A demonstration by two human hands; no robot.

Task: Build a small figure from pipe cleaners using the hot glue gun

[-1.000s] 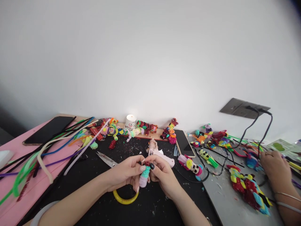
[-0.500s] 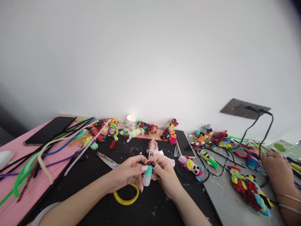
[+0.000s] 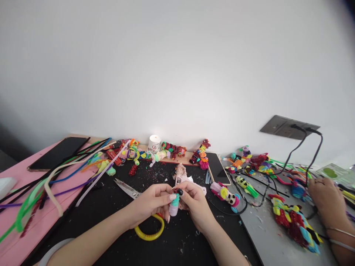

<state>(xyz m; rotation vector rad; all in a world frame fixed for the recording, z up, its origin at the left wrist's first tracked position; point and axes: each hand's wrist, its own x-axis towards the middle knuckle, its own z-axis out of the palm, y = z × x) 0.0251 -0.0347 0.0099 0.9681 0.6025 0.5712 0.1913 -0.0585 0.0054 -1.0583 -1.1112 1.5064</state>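
Observation:
Between my two hands is a small pipe-cleaner figure (image 3: 174, 206), dark red at the top, turquoise in the middle and pale lilac at the bottom. The fingers of my left hand (image 3: 156, 201) pinch it from the left side. From the right, my right hand (image 3: 194, 207) grips its upper part between thumb and fingers. Scissors with a yellow handle (image 3: 149, 235) lie on the black mat beneath my left hand, their blades pointing to the upper left. Just behind my hands rests a pale pink glue gun (image 3: 181, 175), partly hidden by my fingers.
Loose pipe cleaners (image 3: 52, 184) and a dark phone (image 3: 58, 153) cover the pink board at left. A paper cup (image 3: 154, 144) stands by the wall. Another phone (image 3: 218, 169) and several fuzzy figures (image 3: 295, 225) lie rightward. A co-worker's hand (image 3: 327, 197) is at far right, near plugged-in cables (image 3: 313, 162).
My fingers have shifted slightly on the figure, so more of its dark red top shows. The scissors' handle has moved a little. The co-worker's hand stays nearly the same.

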